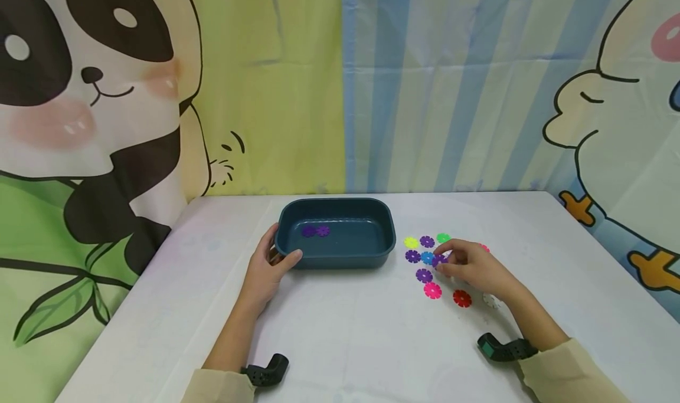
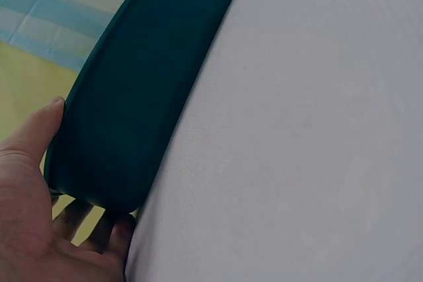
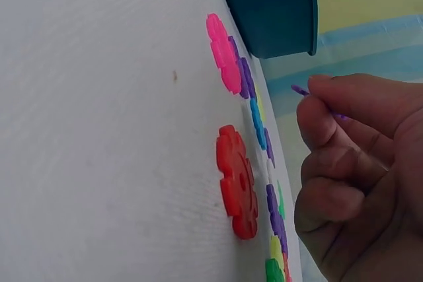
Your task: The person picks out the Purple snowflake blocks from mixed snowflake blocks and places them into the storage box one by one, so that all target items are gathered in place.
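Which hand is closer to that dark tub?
Left. The left hand holds the left end of the tub; the right hand is apart from it, off to its right, pinching a purple piece.

Right wrist unit (image 1: pixel 502 349): black, chunky angled housing, small green square panel (image 1: pixel 486 349) on the end. Black strap (image 1: pixel 526 348). Right sleeve (image 1: pixel 571 374): plain beige, cuff just beside that unit. Left sleeve (image 1: pixel 219 386): same beige, well left of the right wrist unit. Left wrist unit (image 1: pixel 268 371), also well left of it: black, bent housing. Finer strap detail too small to make out.
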Demonstrator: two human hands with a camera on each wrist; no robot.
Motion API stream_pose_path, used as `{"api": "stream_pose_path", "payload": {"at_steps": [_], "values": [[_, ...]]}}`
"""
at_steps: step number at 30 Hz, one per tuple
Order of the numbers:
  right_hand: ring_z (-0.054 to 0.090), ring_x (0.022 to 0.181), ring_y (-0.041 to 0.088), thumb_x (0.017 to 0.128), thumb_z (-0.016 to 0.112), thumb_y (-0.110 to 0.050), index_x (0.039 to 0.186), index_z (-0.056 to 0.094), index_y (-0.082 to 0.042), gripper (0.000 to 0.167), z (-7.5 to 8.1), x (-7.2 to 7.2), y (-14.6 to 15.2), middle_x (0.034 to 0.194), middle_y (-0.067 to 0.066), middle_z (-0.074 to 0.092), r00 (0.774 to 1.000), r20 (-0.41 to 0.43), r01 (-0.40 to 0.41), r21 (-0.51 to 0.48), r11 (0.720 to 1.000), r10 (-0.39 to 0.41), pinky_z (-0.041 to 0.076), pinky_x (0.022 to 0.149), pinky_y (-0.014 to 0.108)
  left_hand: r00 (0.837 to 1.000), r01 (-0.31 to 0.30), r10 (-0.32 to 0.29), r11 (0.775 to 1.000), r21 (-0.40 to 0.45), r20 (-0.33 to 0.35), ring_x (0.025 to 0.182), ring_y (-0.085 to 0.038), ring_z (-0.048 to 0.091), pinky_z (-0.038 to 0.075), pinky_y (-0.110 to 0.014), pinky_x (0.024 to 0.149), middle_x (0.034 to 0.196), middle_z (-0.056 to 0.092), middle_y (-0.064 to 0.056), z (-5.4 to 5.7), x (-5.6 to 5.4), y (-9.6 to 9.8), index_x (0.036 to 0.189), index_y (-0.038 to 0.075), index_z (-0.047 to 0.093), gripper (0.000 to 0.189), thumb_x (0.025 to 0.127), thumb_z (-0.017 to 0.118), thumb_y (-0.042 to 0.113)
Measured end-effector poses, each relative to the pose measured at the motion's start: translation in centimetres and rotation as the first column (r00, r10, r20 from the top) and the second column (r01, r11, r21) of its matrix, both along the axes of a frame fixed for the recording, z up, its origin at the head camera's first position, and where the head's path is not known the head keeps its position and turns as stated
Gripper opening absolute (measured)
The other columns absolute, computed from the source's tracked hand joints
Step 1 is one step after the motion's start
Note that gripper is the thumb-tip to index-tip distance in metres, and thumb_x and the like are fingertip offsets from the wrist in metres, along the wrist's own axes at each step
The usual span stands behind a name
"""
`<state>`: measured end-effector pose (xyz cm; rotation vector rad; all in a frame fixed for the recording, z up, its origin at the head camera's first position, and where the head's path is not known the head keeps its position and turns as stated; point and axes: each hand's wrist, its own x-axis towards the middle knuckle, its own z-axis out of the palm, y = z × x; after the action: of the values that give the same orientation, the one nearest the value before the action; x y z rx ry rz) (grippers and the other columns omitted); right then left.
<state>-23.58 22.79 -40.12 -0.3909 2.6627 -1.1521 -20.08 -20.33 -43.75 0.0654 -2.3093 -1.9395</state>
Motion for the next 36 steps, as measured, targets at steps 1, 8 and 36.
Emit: {"api": "stream_pose_path", "payload": {"at_steps": [1,8,36], "values": [[0.053,0.068,0.021,0.092,0.079,-0.024,0.129,0.065,-0.008,0.042,0.0,0.0,0.05,0.084,0.007,0.06,1.0,-0.002,0.003,-0.007,1.0,-0.003,0.047,0.052,0.025,1.0,0.001,-0.001,1.0,-0.003,-0.001,0.153,-0.032,0.037,0.036,-0.047,0.123,0.171,0.027,-0.006,0.0,0.01,0.0,0.165,0.026,0.026,0.087,0.095,0.077,0.032],[0.057,0.068,0.023,0.093,0.079,-0.027,0.131,0.063,-0.007,0.046,-0.01,-0.12,0.16,0.079,0.009,0.062,0.999,0.032,0.018,-0.078,0.997,-0.015,0.052,0.056,0.028,1.0,0.001,-0.001,1.0,-0.006,0.003,0.153,-0.032,0.036,0.036,-0.046,0.123,0.171,0.026,-0.006,0.09,0.09,-0.04,0.165,0.027,0.025,0.088,0.095,0.078,0.034],[0.064,0.081,0.027,0.095,0.076,-0.031,0.135,0.06,-0.005,0.05,0.01,0.12,0.38,0.087,0.015,0.066,0.996,0.079,0.05,-0.254,0.966,-0.031,0.058,0.076,0.032,1.0,0.004,-0.004,1.0,0.0,0.001,0.152,-0.032,0.037,0.037,-0.046,0.122,0.171,0.026,-0.006,0.09,0.04,0.0,0.165,0.027,0.025,0.087,0.095,0.077,0.031]]}}
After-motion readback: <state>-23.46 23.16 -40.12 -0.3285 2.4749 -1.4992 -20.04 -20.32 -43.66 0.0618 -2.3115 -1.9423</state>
